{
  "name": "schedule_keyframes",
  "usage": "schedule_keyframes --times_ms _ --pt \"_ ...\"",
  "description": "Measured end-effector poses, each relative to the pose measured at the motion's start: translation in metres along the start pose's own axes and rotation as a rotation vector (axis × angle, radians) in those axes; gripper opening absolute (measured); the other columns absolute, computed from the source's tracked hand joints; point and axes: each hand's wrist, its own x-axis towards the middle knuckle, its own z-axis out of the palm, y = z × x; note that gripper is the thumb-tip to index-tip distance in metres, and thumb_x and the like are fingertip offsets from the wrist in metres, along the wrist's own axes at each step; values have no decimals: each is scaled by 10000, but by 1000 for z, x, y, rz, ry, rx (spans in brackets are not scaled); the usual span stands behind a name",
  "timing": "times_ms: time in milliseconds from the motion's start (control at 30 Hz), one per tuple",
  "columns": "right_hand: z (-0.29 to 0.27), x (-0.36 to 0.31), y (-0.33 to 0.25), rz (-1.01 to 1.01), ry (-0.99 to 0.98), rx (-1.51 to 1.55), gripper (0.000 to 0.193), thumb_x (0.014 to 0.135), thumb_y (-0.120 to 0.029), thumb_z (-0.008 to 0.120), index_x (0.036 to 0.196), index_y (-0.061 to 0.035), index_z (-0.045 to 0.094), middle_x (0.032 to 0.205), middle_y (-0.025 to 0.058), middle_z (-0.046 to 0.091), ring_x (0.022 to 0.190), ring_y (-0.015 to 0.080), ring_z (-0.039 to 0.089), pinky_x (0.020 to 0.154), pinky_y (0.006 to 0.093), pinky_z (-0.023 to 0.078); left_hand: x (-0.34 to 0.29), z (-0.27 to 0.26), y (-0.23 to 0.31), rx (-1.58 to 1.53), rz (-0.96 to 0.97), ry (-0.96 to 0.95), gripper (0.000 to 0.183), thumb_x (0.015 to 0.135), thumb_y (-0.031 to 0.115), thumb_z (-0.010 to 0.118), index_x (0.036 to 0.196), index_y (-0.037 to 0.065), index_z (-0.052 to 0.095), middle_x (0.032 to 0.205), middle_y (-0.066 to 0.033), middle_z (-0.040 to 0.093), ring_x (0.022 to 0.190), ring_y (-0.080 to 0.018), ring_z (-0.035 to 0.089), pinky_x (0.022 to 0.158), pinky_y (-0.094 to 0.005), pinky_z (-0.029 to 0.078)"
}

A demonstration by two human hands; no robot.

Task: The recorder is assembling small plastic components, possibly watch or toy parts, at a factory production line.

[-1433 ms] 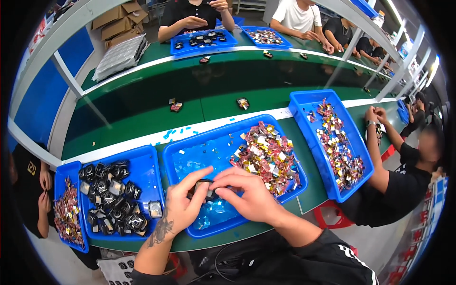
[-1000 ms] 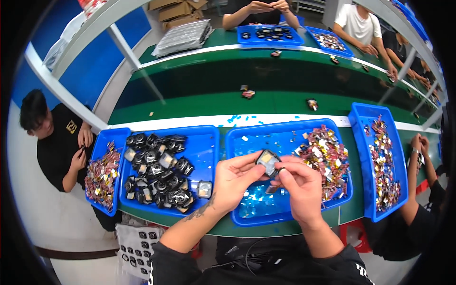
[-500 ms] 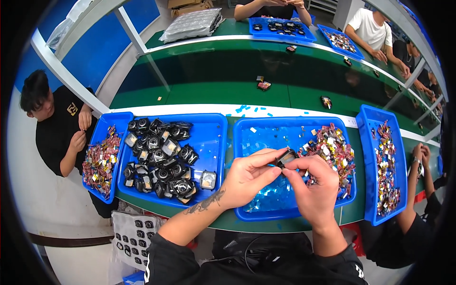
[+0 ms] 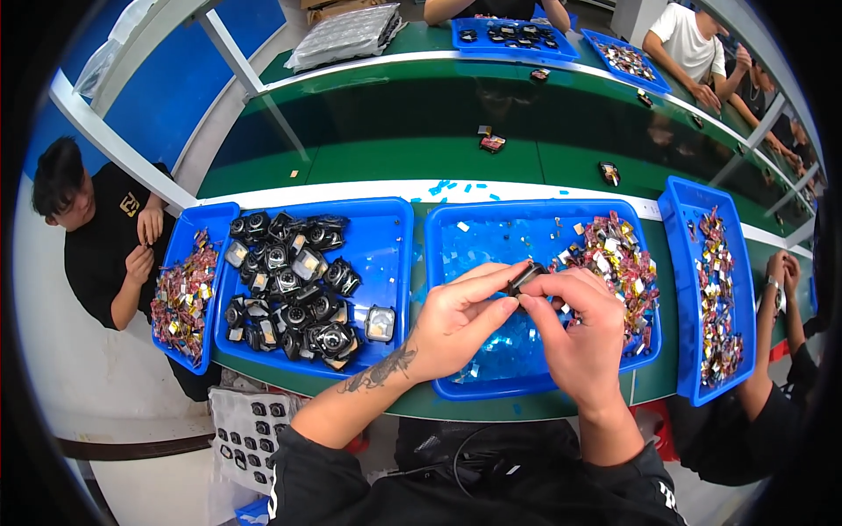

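Above the middle blue tray point(image 4: 438, 230), both hands meet at a small black device casing point(image 4: 524, 277), which is tilted nearly edge-on. My left hand point(image 4: 456, 326) pinches it between thumb and fingers from the left. At its right side, the thumb and index finger of my right hand point(image 4: 579, 331) are closed on its edge. Whatever lies inside the casing is hidden by the tilt and my fingers. Beneath my hands, the tray holds blue film pieces and a heap of small red, white and yellow electronic parts point(image 4: 611, 254).
Left of me stands a blue tray point(image 4: 377, 237) of black casings point(image 4: 294, 280). Further trays of small parts flank both sides, one left point(image 4: 187, 289), one right point(image 4: 715, 298). Across the bench runs a green belt point(image 4: 377, 145) carrying several parts. Co-workers sit left, right and opposite.
The casing has turned from showing its open face to nearly edge-on, still between both hands. My view has shifted slightly. A person at the far right has raised a hand.
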Motion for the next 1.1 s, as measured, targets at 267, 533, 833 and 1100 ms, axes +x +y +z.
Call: schedule_keyframes --times_ms 267,533,833,1100 --pt "-2 2 1 -115 104 -134 224 669 -2 778 759 -52 579 762 75 574 732 272 544 666 379 402 -1 0 1 87 -30 -20 374 946 -41 528 1317 -83 526 1308 -192 570 1188 -221 563 1011 -324 459" --pt "-5 -17 2 268 115 494 250 767 20 761 960 15 602 917 58 613 985 156 599 843 304 541 4 2 1 -179 -74 135 485 972 -19 492 1443 -2 379 1190 -153 628 1086 -161 619 928 -297 510" --pt "-9 -26 23 447 -7 733 149 864 82 643 1002 47 599 902 83 647 816 120 654 717 255 579 3 -1 6 340 186 23 328 903 -49 562 1221 0 623 1165 -141 632 1021 -176 635 842 -271 519" --pt "-18 -27 26 650 -111 1113 131 914 20 607 1044 39 607 910 99 670 820 140 671 761 308 604 4 3 0 665 457 16 309 770 -47 738 1072 14 713 1061 -132 685 865 -207 693 697 -277 567"
